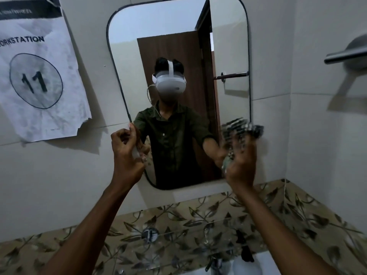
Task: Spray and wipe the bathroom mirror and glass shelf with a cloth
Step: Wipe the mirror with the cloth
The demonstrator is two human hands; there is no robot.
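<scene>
at the mirror's lower left edge, the left hand (124, 153) curls around a small pale spray bottle (135, 152), mostly hidden. up and right of it stands the tall, round-cornered mirror (178, 46), smooth glass. the right hand (241, 161), nearer the glass, clutches a blurred, nubby checked cloth (241, 128); the clear glass shelf (178, 231) lies below.

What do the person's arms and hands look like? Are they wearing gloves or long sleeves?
No gloves. The left hand and right hand are bare, and so are both forearms, with no watch or rings showing. The mirror reflection shows dark green shirt sleeves rolled up near the elbows.
</scene>
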